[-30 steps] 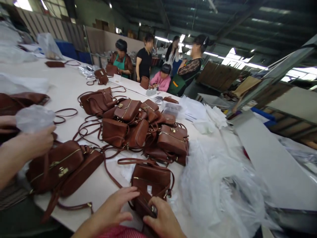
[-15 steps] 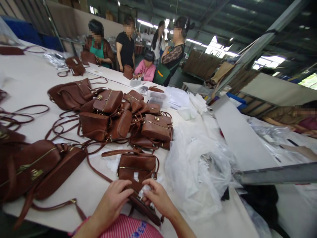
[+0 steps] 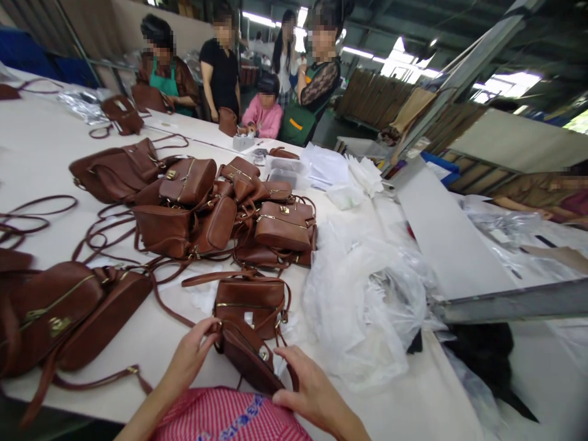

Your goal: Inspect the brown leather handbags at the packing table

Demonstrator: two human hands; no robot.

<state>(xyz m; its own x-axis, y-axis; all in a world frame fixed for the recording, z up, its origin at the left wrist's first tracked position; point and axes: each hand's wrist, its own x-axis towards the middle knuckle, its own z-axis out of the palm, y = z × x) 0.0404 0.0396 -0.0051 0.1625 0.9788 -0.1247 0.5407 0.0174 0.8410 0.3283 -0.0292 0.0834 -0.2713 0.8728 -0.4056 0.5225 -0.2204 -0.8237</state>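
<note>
A small brown leather handbag (image 3: pixel 245 352) with a zip lies tilted at the table's near edge, in front of my body. My left hand (image 3: pixel 195 346) pinches its left end, near the strap attachment. My right hand (image 3: pixel 312 386) is at its right end, thumb and fingers apart; a bit of white material (image 3: pixel 278 364) shows beside the fingertips. Just behind stands another brown handbag (image 3: pixel 250 295) with a zip and a small white tag. Whether the two bags are joined, I cannot tell.
Brown handbags (image 3: pixel 184 229) with tangled straps are heaped mid-table, and larger ones (image 3: pixel 55 312) lie at the left. Crumpled clear plastic bags (image 3: pixel 340 324) spread on the right. A metal beam (image 3: pixel 509 312) juts in beyond. Several people are around the far tables.
My hands have moved apart to the handbag's two ends. The whitish wad my right fingers pinched no longer shows between them. The bag's zipped side is now more exposed.
</note>
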